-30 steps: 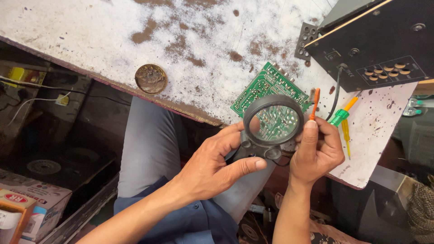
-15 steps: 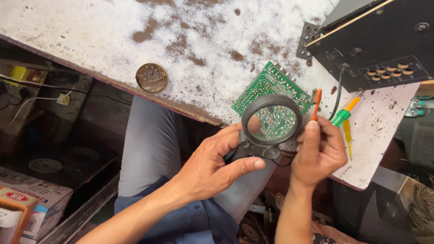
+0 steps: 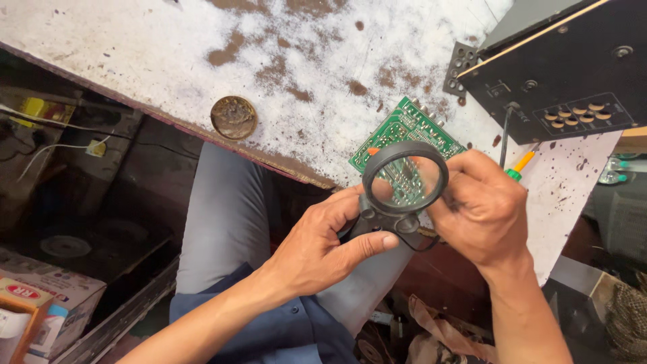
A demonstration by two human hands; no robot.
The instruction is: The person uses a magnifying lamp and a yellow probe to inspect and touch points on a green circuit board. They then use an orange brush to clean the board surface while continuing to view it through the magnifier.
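Screwdriver mostly behind right hand.

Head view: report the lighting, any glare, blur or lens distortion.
Head view: even, soft daylight on the white worktop, no harsh glare; space under the table is dark. Both hands, left and right, and the magnifier are fairly sharp; through its lens the green circuit board looks enlarged and slightly hazy. Table edges slant from wide-angle tilt.
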